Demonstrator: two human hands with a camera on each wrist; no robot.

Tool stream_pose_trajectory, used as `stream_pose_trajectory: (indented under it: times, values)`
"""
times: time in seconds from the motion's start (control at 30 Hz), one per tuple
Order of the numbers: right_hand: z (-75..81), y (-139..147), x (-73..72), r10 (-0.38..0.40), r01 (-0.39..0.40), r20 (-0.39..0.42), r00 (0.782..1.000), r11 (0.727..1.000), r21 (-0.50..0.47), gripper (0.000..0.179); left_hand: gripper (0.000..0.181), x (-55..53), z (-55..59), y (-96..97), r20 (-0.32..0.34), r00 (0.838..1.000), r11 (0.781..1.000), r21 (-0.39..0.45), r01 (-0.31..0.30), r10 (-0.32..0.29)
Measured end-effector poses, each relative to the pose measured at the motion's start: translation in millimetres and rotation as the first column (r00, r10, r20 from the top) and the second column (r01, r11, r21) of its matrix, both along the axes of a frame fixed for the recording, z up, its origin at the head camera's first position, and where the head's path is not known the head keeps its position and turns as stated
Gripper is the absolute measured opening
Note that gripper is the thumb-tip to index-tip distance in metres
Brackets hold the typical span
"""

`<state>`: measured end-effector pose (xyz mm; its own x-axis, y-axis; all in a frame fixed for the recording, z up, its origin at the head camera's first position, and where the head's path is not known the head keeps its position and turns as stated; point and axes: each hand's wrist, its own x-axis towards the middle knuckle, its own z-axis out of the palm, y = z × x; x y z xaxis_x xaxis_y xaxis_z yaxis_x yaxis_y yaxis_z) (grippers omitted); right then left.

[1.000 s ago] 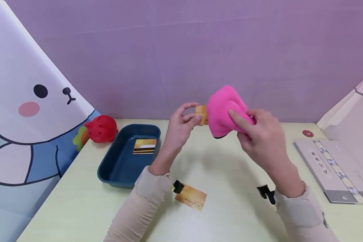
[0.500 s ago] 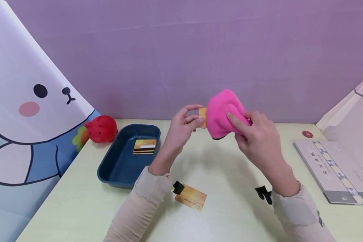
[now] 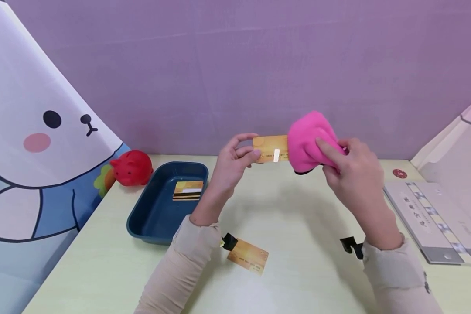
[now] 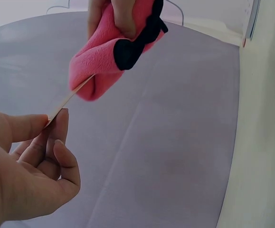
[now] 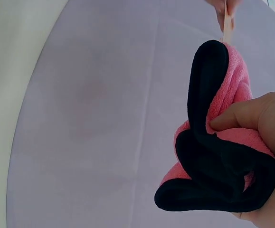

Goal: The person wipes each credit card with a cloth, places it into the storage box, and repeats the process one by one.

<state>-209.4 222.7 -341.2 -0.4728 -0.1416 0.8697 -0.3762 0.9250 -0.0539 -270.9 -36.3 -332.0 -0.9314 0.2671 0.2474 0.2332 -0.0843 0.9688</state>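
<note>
Between thumb and fingers my left hand (image 3: 229,163) pinches the left end of a gold bank card (image 3: 267,146), held up above the table. My right hand (image 3: 353,174) grips a bunched pink cloth (image 3: 309,141) with black edging. The cloth is folded over the card's right end and hides it. In the left wrist view the card (image 4: 71,99) shows nearly edge-on, its far end inside the cloth's fold. The black edging (image 5: 203,90) faces the right wrist camera. A second gold bank card (image 3: 249,256) lies on the table by the left forearm.
To the left stands a dark blue tray (image 3: 153,224) with gold cards (image 3: 187,190) in it, black stripe upward. A red piggy bank (image 3: 132,168) sits behind it. At right are a grey flat box (image 3: 435,218) and a red chip (image 3: 399,173). A purple backdrop rises behind the table.
The cloth first slid slightly left along the card, then right with my right hand, uncovering more of the card. My left hand has shifted only a little.
</note>
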Motion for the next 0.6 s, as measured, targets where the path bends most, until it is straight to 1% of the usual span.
stream_pose_trajectory:
  times: [0.07,0.2,0.3,0.43,0.6]
  values:
    - [1.5,3.9,0.2,-0.014,0.014,0.0,1.0,1.0,-0.009,0.045,0.037,-0.2,-0.3,-1.0,-0.003,1.0,1.0,0.001,-0.008,0.008]
    - [4.9,10.4,2.8,-0.041,0.042,0.011,0.999,0.999,-0.028,0.046,0.04,-0.4,-0.8,-2.1,-0.03,1.0,0.999,0.038,-0.009,0.01]
    - [6.7,12.7,5.0,-0.053,0.054,0.028,0.998,0.998,-0.042,0.047,0.036,-0.5,-0.7,-1.7,-0.044,0.999,0.998,0.065,-0.012,0.015]
    - [8.1,12.3,5.6,-0.059,0.06,0.024,0.998,0.996,-0.06,0.048,0.026,-0.4,-0.4,0.3,-0.042,0.999,0.998,0.049,-0.032,0.034]
    - [8.9,11.5,6.5,-0.052,0.053,0.007,0.999,0.996,-0.076,0.048,0.026,0.3,-0.8,2.4,-0.031,0.998,0.998,0.039,-0.057,0.058]
